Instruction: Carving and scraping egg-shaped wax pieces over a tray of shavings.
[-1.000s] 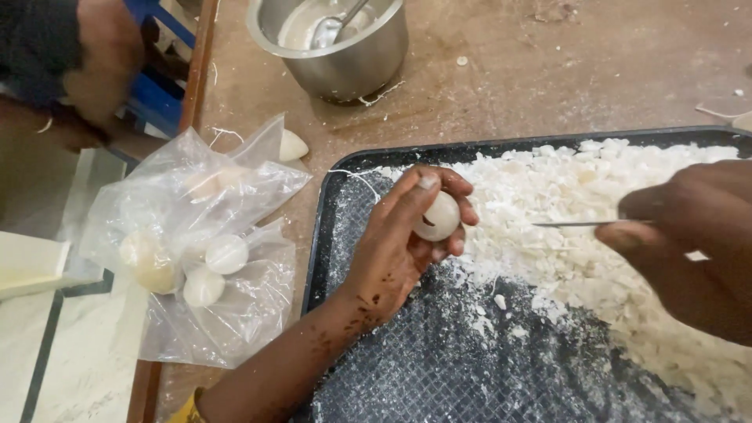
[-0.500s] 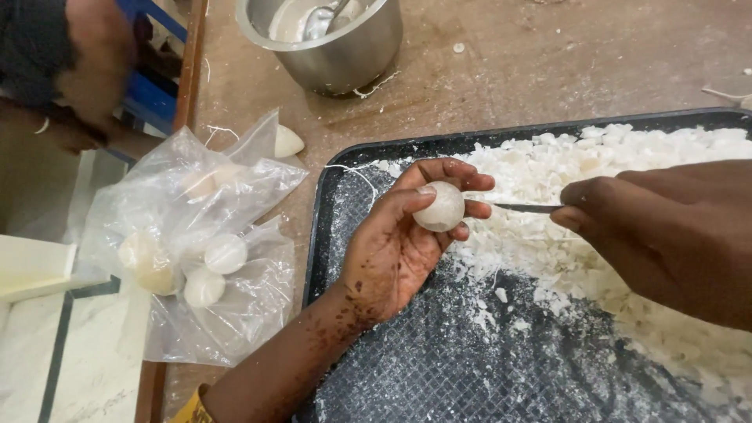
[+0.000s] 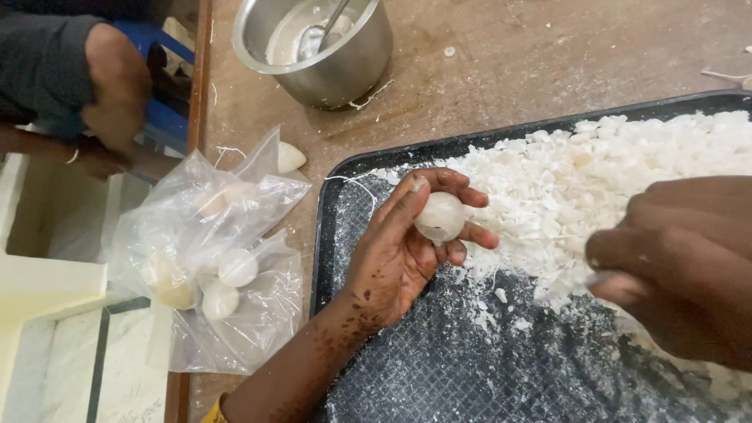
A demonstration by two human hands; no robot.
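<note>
Seen from the head camera, with the black tray (image 3: 337, 235) as the landmark: the left hand (image 3: 399, 251) rests over the tray's left part, its fingers curled about a small white ball (image 3: 440, 217), which sits cupped between thumb and fingertips just beside the heap of white flakes (image 3: 595, 172) that fills the tray's upper right. The right hand (image 3: 681, 266) hovers low over the tray's right side, clenched into a loose fist; whether it holds a tool cannot be told, since its fingers hide the grip.

Left of the tray lies a clear plastic bag (image 3: 204, 258) with more white balls. Above the tray's upper left corner stands a steel pot (image 3: 329, 47) with a spoon.

The step in hand looks like working the ball's surface over the tray. Bringing the right hand across to the ball would call for a steady left grip.
</note>
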